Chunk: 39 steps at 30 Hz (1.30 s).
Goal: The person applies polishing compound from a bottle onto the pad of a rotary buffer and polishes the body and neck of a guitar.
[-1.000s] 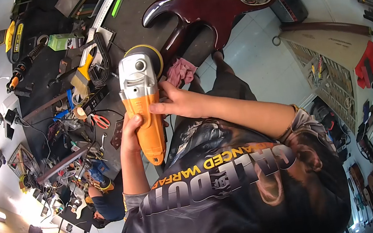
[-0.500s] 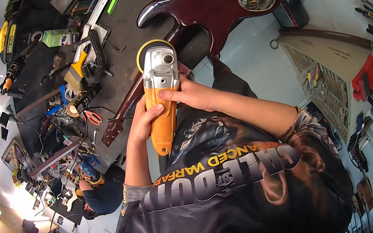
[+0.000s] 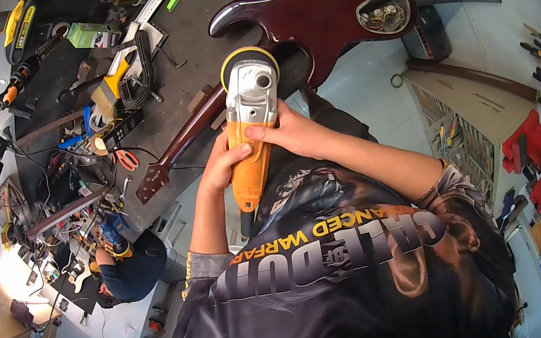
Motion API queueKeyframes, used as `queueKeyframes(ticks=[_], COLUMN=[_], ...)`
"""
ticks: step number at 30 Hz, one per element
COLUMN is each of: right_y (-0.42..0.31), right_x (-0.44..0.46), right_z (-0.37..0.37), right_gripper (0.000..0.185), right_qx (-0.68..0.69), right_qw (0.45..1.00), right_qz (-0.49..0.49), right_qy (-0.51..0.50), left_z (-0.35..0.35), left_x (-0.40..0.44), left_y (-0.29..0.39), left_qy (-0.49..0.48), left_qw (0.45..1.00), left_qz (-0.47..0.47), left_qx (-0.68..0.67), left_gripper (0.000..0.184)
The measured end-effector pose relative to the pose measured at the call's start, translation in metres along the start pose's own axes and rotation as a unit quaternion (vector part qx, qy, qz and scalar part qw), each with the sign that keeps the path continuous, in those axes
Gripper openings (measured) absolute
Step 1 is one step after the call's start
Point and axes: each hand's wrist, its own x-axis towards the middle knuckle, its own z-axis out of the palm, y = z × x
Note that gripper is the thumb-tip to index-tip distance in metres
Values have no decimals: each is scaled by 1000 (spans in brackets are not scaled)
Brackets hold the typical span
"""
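An orange power polisher (image 3: pixel 251 172) with a metal gear head and a round, yellow-edged pad (image 3: pixel 247 60) is held between both my hands. My left hand (image 3: pixel 219 162) is closed on the left side of its body, thumb on top. My right hand (image 3: pixel 286 130) grips the other side close to the metal head, its thumb also lying on the casing. Fingers beneath the tool are hidden. Just beyond the pad lies a glossy dark red electric guitar (image 3: pixel 308 2), with wiring showing in an open cavity (image 3: pixel 387 11). Its neck passes behind the tool to the headstock (image 3: pixel 152 180).
The dark bench (image 3: pixel 195 37) carries a brush (image 3: pixel 107 99), red-handled scissors (image 3: pixel 127 159), an Allen key (image 3: pixel 171 56) and many tools at left. Another person (image 3: pixel 132 266) works at lower left. A red tool (image 3: pixel 538 160) is at right.
The view has shifted a little. Both my hands and the polisher sit slightly further right, the grip unchanged. More of the bench's far right edge shows, including an orange object.
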Motion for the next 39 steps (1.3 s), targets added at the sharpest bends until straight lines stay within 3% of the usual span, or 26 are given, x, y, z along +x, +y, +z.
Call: queueKeyframes(ticks=[10, 15, 18, 21, 24, 28, 35, 36, 39], right_y=[-23, -26, -7, -49, -28, -34, -32, -30, -51], right_x=[-3, 8, 19, 11, 25, 31, 46, 48, 43], right_z=[-1, 4, 6, 7, 0, 9, 20, 19, 16], right_gripper=[93, 95, 96, 82, 111, 126, 128, 127, 97], right_qx=[-118, -132, -101, -116, -128, -122, -134, -123, -116], right_qw=[990, 988, 993, 990, 988, 987, 983, 985, 982], right_qz=[17, 62, 22, 66, 32, 60, 91, 84, 115], right_qy=[70, 54, 54, 50, 81, 91, 87, 86, 91], left_z=[5, 7, 9, 12, 11, 5, 2, 2, 5], left_x=[14, 3, -1, 3, 9, 5, 2, 4, 9], left_y=[-10, -2, 5, 14, 16, 18, 21, 24, 33], left_qy=[-7, 2, 7, 0, -11, -17, 15, 11, -2], left_qw=[998, 997, 996, 995, 990, 980, 976, 976, 978], left_qz=[32, 26, 13, 13, 5, -27, -28, -27, -24], left_qx=[-49, -77, -87, -99, -143, -198, -216, -215, -209], left_gripper=[100, 93, 89, 87, 86, 85, 87, 86, 86])
